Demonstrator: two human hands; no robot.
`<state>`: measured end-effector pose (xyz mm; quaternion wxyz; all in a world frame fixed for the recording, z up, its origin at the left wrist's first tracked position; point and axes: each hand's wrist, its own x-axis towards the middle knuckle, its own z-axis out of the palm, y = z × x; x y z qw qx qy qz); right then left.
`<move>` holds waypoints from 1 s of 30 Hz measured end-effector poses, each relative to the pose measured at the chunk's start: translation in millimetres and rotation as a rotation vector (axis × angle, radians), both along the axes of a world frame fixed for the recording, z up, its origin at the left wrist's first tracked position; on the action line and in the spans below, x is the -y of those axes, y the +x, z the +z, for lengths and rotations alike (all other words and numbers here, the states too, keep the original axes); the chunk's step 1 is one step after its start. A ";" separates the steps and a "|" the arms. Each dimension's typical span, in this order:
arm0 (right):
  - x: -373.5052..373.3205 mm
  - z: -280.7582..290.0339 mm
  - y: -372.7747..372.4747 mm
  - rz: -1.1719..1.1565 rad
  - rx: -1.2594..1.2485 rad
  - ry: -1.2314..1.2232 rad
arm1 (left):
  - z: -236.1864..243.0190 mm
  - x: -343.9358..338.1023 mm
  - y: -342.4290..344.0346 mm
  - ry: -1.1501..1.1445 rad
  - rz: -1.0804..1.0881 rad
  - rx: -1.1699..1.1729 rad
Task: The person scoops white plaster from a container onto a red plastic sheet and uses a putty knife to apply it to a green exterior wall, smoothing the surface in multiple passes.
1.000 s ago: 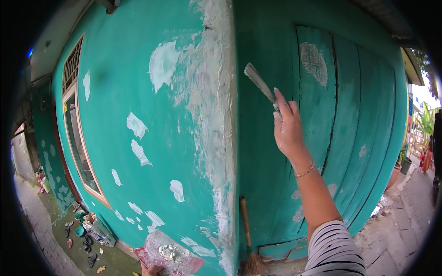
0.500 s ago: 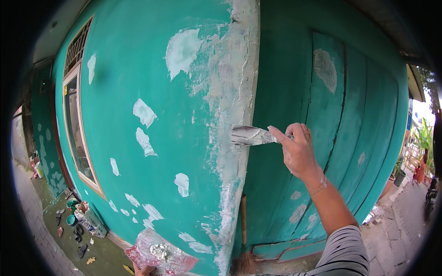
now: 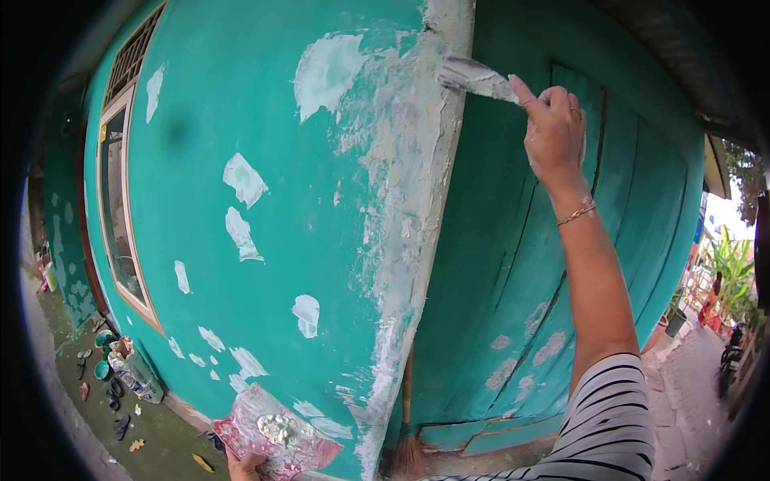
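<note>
My right hand [image 3: 555, 132] grips a putty knife [image 3: 480, 78] smeared with pale filler. Its blade lies against the upper part of the wall corner [image 3: 401, 192], which carries a rough whitish coat of putty. Low in front of me, my left hand [image 3: 245, 465] holds a reddish flat palette [image 3: 241, 425] by its near left edge. A lump of white putty [image 3: 277, 430] sits on the palette. Filler patches [image 3: 329, 72] dot the green wall [image 3: 297, 208] left of the corner.
A broom [image 3: 406, 433] leans by the corner at the bottom. Left on the ground are a filled bag [image 3: 138, 373], small green tubs [image 3: 103, 369] and several sandals [image 3: 115, 393]. A window [image 3: 120, 208] is set in the left wall; potted plants [image 3: 728, 260] stand far right.
My right hand has moved the putty knife up along the corner, from mid-height to near the top. The palette in my left hand has risen slightly into view.
</note>
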<state>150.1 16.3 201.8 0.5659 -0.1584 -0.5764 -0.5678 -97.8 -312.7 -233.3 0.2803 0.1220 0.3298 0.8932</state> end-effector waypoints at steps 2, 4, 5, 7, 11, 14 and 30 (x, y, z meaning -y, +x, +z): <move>5.9 5.2 -6.8 0.062 0.045 -0.069 | 3.5 6.1 -1.6 -0.096 -0.001 0.095; 9.5 3.7 -11.8 0.095 0.090 -0.160 | 9.5 8.7 -3.5 -0.143 -0.010 0.134; 6.8 -4.5 -16.1 0.101 0.115 -0.220 | 12.8 8.7 -4.1 -0.147 -0.014 0.129; 1.9 -27.3 -14.6 0.113 0.171 -0.321 | 16.5 6.3 -7.8 -0.145 -0.031 0.112; 35.4 -111.9 -2.9 0.041 0.375 -0.490 | -2.5 9.2 -24.8 -0.173 -0.004 0.087; 54.5 -148.2 0.1 0.038 0.387 -0.514 | -7.7 12.5 -33.9 -0.171 0.009 0.086; -20.0 -27.7 -18.4 0.162 0.117 -0.160 | -11.2 2.8 -51.2 -0.115 -0.128 0.089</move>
